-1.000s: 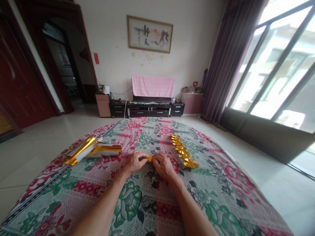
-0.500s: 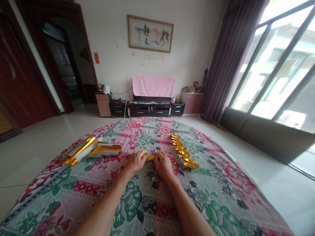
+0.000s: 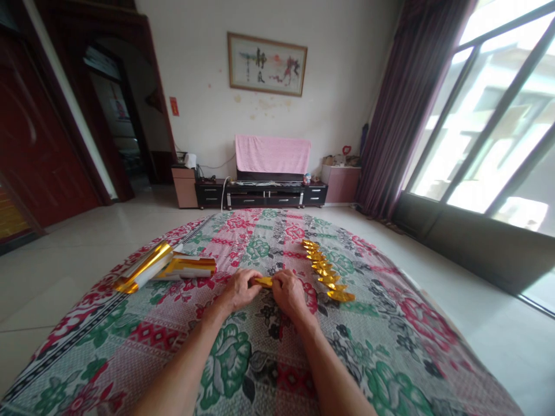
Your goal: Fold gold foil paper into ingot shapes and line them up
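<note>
Between my two hands is a small folded piece of gold foil paper, held low over the patterned cloth. My left hand pinches its left end, and the fingers of my right hand close on its right end. Much of the piece is hidden behind the fingers. To the right, a slanting row of folded gold foil ingots runs away from me, several of them close together. On the left lie curled sheets of gold foil paper with white undersides.
A floral cloth covers the rounded table under my arms. Beyond it stand a low black TV cabinet and a screen under a pink cloth. Purple curtains hang beside the window at right.
Both hands keep their grip on the foil piece, which has tilted slightly between the fingers. The whole view has shifted a little; the ingots and sheets lie as before.
</note>
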Motion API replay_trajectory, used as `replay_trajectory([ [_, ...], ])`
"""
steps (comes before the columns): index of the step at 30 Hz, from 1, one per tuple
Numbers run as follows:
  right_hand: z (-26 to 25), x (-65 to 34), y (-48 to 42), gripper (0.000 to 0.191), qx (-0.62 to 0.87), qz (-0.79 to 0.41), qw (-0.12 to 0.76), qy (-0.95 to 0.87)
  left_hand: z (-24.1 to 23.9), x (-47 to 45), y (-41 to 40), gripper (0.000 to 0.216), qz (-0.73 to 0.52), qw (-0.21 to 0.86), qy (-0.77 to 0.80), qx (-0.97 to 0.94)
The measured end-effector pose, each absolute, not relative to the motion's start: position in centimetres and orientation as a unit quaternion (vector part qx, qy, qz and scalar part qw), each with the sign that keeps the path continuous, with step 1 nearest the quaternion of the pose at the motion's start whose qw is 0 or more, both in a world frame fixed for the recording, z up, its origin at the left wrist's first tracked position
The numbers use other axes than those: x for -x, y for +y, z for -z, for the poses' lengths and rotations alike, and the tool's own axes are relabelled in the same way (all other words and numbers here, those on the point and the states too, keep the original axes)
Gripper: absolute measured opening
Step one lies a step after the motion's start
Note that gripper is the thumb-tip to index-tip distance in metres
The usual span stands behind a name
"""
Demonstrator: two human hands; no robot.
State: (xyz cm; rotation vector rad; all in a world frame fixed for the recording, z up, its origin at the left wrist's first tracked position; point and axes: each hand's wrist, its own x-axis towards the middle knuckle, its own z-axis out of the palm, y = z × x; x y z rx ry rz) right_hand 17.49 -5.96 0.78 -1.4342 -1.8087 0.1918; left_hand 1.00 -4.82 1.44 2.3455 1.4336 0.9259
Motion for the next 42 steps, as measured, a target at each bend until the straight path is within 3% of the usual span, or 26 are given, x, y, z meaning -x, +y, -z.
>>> replay_trajectory([
  [3, -1.0, -17.5, -6.2, 0.024, 0.553, -0.102, 0.434, -0.704, -1.3, -0.7, -4.8, 0.016, -0.331, 0.112, 0.471, -0.810],
  [7, -1.6, -17.6, -6.2, 0.027, 0.567, -0.133, 0.540, -0.607, -1.0, -0.6, -4.4, 0.016, -0.422, 0.082, 0.444, -0.786],
  [10, -2.1, -17.7, -6.2, 0.036, 0.573, -0.232, 0.582, -0.529, -1.3, -0.6, -4.2, 0.017, -0.492, 0.045, 0.421, -0.761],
  [16, -2.7, -17.7, -6.1, 0.044, 0.456, -0.504, 0.559, -0.474, -1.8, -1.1, -4.7, 0.017, -0.506, 0.005, 0.408, -0.760],
  [21, -2.6, -17.9, -5.9, 0.043, 0.499, -0.514, 0.583, -0.383, -1.9, -1.2, -4.7, 0.017, -0.544, -0.057, 0.424, -0.722],
  [24, -2.6, -18.0, -6.0, 0.042, 0.492, -0.567, 0.540, -0.381, -2.0, -1.0, -4.7, 0.018, -0.558, -0.075, 0.431, -0.706],
  [27, -2.8, -17.9, -6.3, 0.041, 0.398, -0.667, 0.504, -0.377, -1.9, -1.1, -4.7, 0.017, -0.540, -0.055, 0.418, -0.728],
  [31, -3.1, -18.1, -6.3, 0.045, 0.311, -0.714, 0.511, -0.362, -1.8, -1.3, -4.9, 0.019, -0.513, -0.038, 0.408, -0.754],
  [38, -1.9, -17.7, -5.7, 0.033, 0.339, -0.629, 0.573, -0.402, -1.7, -1.8, -5.3, 0.021, -0.488, 0.027, 0.393, -0.779],
  [42, -1.5, -17.4, -5.3, 0.031, 0.356, -0.591, 0.607, -0.394, -1.7, -2.1, -5.4, 0.042, -0.529, 0.204, 0.426, -0.705],
])
